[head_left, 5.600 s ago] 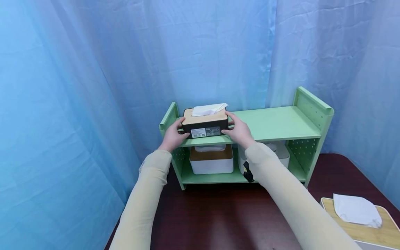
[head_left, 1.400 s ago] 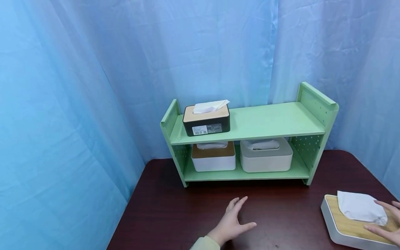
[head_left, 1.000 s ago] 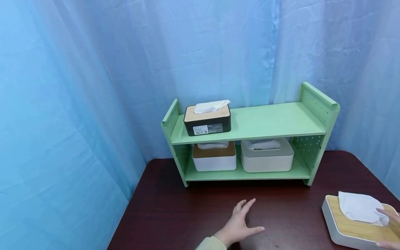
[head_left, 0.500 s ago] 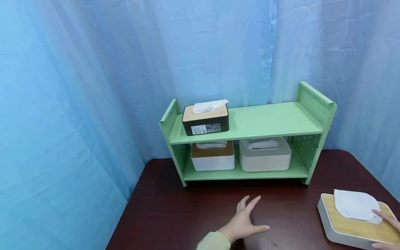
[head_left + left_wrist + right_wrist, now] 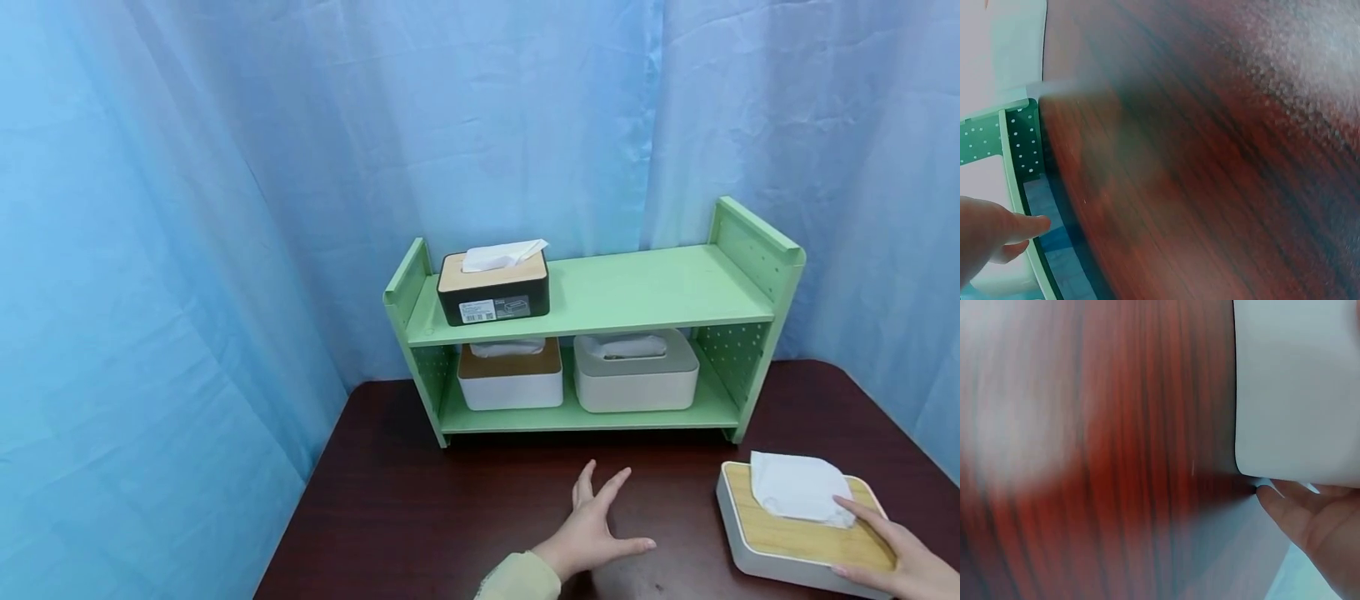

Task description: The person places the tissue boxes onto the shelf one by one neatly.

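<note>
A white tissue box [image 5: 780, 535] with a wooden lid lies on the table at the right, a white tissue [image 5: 798, 492] draped over its slot. My right hand [image 5: 903, 557] is at its right end, index finger and thumb extended over the lid and front edge. In the right wrist view, fingertips [image 5: 1285, 512] meet the box's lower end. My left hand [image 5: 587, 537] stays near the table's middle in front of the shelf, left of that box. Its thumb and fingers are spread, and it holds nothing.
A green two-tier shelf [image 5: 660, 287] stands at the back. Its upper level carries a black tissue box [image 5: 491, 304]. Below are a brown-lidded tissue box [image 5: 510, 392] and a grey-lidded one [image 5: 637, 392]. Blue curtains [image 5: 480, 125] surround the dark table [image 5: 420, 517].
Both hands have left the black tissue box on the upper level. In the last half second, the wooden-lidded box has slid left together with my right hand. My left hand has drifted slightly right.
</note>
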Demonstrator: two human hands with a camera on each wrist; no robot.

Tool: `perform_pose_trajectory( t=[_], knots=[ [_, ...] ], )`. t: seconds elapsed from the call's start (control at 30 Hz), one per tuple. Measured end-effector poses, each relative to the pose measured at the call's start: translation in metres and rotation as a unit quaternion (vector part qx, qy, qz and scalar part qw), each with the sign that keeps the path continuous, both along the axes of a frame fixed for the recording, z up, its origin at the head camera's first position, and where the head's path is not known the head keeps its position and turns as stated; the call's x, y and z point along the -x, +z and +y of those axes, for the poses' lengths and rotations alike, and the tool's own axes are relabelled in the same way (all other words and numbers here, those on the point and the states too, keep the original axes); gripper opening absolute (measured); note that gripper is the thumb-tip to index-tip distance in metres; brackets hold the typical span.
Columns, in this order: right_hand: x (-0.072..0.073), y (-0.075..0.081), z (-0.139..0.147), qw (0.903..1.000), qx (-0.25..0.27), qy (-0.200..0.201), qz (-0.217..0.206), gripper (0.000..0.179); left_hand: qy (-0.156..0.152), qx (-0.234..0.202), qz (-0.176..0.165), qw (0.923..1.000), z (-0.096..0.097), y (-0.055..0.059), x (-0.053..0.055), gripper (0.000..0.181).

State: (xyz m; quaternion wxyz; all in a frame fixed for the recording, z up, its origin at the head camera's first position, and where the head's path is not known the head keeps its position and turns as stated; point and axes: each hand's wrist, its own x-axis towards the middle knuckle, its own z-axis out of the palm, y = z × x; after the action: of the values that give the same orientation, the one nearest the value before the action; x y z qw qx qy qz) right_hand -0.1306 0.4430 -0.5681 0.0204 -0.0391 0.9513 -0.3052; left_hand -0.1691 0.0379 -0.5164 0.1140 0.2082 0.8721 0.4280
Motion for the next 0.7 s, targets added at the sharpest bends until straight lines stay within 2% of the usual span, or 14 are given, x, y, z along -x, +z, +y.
perform_pose_trajectory(
  t=[0.03, 0.17, 0.43, 0.7],
  knots=[
    [0.001, 0.001, -0.005, 0.9998, 0.003, 0.0, -0.021, 0.095, -0.001, 0.002, -0.002, 1.0, 0.001, 0.0, 0.0, 0.084],
    [0.008, 0.005, -0.024, 0.9985, 0.004, 0.006, -0.054, 0.086, -0.002, 0.008, -0.007, 0.9999, 0.003, 0.0, 0.0, 0.084],
    [0.013, 0.012, -0.064, 0.9975, 0.013, 0.022, -0.066, 0.085, -0.001, 0.02, -0.02, 0.9996, 0.007, -0.003, 0.001, 0.085],
    [0.015, 0.021, -0.099, 0.9971, 0.027, 0.036, -0.062, 0.085, -0.015, 0.026, -0.018, 0.9994, 0.008, -0.006, 0.003, 0.086]
  ],
)
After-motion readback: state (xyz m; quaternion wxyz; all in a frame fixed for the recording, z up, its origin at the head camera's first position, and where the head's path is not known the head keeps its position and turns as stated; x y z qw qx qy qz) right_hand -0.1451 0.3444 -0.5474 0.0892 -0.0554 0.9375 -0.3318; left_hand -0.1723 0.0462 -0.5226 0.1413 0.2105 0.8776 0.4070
